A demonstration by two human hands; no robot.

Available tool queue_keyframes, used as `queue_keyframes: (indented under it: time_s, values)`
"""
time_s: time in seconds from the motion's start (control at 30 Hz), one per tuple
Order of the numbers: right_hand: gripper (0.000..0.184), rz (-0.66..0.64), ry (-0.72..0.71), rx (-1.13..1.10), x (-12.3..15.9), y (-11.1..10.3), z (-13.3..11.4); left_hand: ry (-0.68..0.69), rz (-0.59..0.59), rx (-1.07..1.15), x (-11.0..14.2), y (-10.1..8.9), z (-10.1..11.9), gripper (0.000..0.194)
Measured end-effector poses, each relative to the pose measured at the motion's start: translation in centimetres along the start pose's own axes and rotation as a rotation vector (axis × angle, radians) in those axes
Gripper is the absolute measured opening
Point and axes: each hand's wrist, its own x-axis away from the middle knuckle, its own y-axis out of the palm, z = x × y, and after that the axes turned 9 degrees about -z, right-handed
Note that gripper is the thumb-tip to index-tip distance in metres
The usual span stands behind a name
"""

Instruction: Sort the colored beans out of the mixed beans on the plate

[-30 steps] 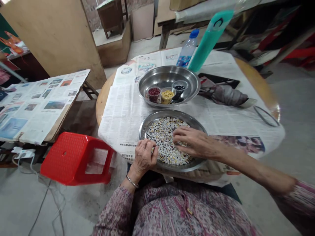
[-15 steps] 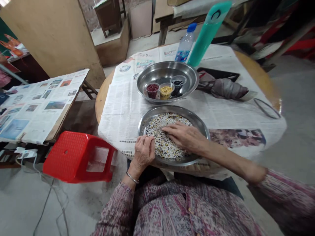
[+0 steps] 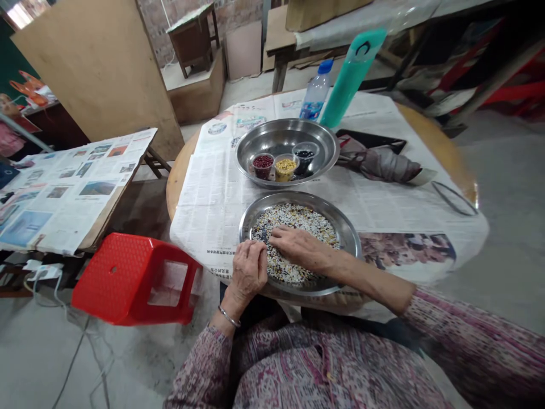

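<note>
A steel tray (image 3: 349, 234) full of mixed beans (image 3: 298, 218) lies on the newspaper in front of me. My left hand (image 3: 249, 270) curls over the tray's near left rim, fingers closed on the edge. My right hand (image 3: 300, 247) lies flat on the beans, fingers stretched toward the left. Behind it a second steel tray (image 3: 285, 132) holds three small cups: red beans (image 3: 263, 162), yellow beans (image 3: 285, 166) and black beans (image 3: 305, 154).
A round table (image 3: 443, 147) is covered with newspaper. At the back stand a water bottle (image 3: 315, 96) and a teal bottle (image 3: 347, 79); a folded umbrella (image 3: 383, 165) lies right. A red stool (image 3: 128, 275) and a side table (image 3: 63, 187) stand on the left.
My right hand has slid leftward across the beans, toward my left hand. The left hand stays on the tray's rim. The view shifted slightly.
</note>
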Motion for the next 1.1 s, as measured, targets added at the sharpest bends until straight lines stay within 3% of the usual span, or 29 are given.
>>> queue_keyframes:
  time_s: [0.2, 0.4, 0.53, 0.63, 0.7, 0.9, 1.1]
  values:
    - [0.02, 0.067, 0.153, 0.013, 4.0, -0.7, 2.4, -0.017, -0.014, 0.0, 0.1, 0.0, -0.1, 0.013]
    - [0.018, 0.048, 0.286, 0.087, 6.9, -1.8, 0.9, -0.015, -0.008, 0.013, 0.2, 0.1, -0.1, 0.014]
    - [0.018, 0.104, 0.271, 0.065, 6.0, -1.7, -1.3, -0.023, -0.025, 0.002, 0.2, 0.0, -0.1, 0.015]
    - [0.03, 0.115, 0.242, 0.104, 4.6, -1.1, -1.9, -0.021, -0.031, -0.005, 0.2, 0.1, -0.1, 0.016]
    - [0.036, 0.084, 0.229, 0.145, 3.7, -0.8, -1.5, -0.012, -0.026, -0.012, 0.1, 0.1, -0.1, 0.017]
    - [0.023, -0.016, 0.197, 0.099, 1.8, -0.7, 1.9, -0.01, -0.031, -0.028, 0.0, 0.0, -0.1, 0.017]
    - [0.019, 0.066, 0.341, 0.03, 3.1, -1.8, 2.8, -0.017, -0.046, -0.035, 0.1, 0.1, -0.1, 0.019]
